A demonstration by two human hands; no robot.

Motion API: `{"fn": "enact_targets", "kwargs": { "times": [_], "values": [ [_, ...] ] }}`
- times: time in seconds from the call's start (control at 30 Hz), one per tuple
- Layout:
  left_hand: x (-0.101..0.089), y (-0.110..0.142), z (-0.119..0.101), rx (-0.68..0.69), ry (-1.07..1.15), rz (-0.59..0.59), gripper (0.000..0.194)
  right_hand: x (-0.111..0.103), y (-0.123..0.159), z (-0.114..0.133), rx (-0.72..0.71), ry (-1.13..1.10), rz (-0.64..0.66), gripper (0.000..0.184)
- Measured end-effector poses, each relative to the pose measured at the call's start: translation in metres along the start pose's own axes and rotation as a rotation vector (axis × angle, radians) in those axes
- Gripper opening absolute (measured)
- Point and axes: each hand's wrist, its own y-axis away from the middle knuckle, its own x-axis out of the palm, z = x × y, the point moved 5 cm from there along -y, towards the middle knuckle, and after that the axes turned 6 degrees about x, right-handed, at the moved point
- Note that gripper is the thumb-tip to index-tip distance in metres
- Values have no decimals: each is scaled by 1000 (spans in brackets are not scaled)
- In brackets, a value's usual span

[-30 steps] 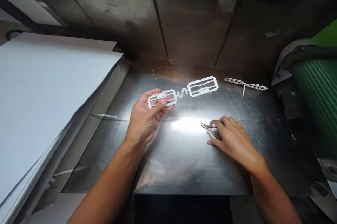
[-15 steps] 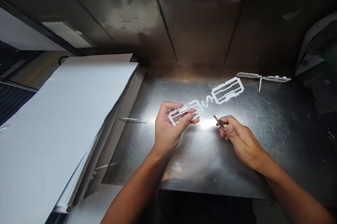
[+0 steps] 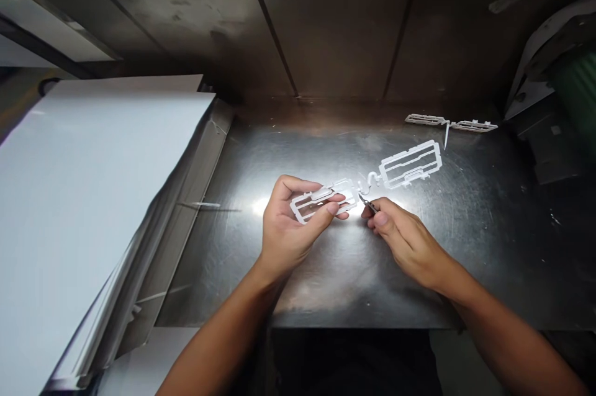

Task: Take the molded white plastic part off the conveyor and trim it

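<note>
White plastic runner frame [image 3: 345, 185], a model-kit part with open rectangular bays, lies across the fingers of the left hand [image 3: 291, 225]. Thumb presses over its middle and fingers curl beneath, so the frame is pinched flat; the fingers hide part of it. Right hand [image 3: 405, 241]: thumb and fingers pressed together on small side cutters [image 3: 370, 203]. Their handles are buried in the grip, only the slim metal tip shows, and whether its jaws are open is too small to make out. Tip sits just beside a curly white sprue strand [image 3: 371, 182], close to the held frame's end; any join between them cannot be made out. Beyond the strand lies a larger white frame [image 3: 410, 164], then a narrow white runner piece [image 3: 449, 125] with a thin spike, both on the scratched steel bench top [image 3: 484, 259]. A white shard [image 3: 195, 204] rests on the sloped metal edge [image 3: 195, 166] beside a stack of white sheets [image 3: 93, 197]. Far right, a green ribbed roll [image 3: 577, 89] is blurred and cut off by the frame.
</note>
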Motion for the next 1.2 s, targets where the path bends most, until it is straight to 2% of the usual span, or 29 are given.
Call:
{"fn": "enact_targets", "kwargs": {
  "times": [0.17, 0.3, 0.9, 1.13, 1.2],
  "values": [
    [1, -3, 4, 101, 1, 117, 35, 0, 0, 1, -1, -12, 4, 48],
    [1, -3, 6, 118, 13, 148, 34, 0, 1, 4, -8, -12, 0, 49],
    [1, 0, 8, 117, 5, 153, 35, -2, 1, 13, -94, 128, -52, 43],
    [-1, 0, 11, 89, -1, 144, 34, -3, 1, 14, -169, 294, -140, 47],
    [-4, -4, 11, 78, -51, 176, 35, -2, 1, 13, -196, 367, -174, 49]
  ]
}}
